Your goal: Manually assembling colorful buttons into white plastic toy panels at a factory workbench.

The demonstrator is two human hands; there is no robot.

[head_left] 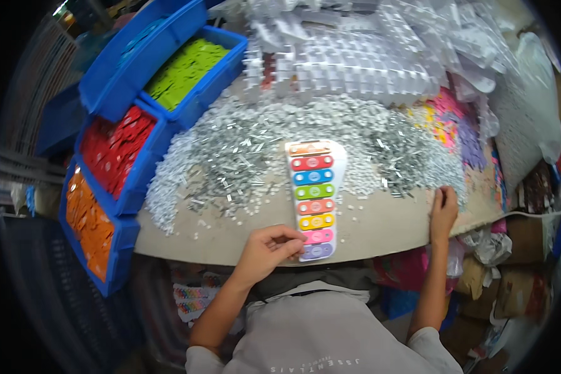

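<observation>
shirt (330, 330), strip (314, 199) beside loose bits (230, 149)

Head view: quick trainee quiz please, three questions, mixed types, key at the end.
1. Which colour sits at the near end of the white holder? A yellow, B purple, C blue.
2. True or false: the left hand is nearer the white holder than the right hand is.
3. Fill in: the blue bin lowest in the picture holds ____ pieces.

Key: 1 B; 2 true; 3 orange.
</observation>
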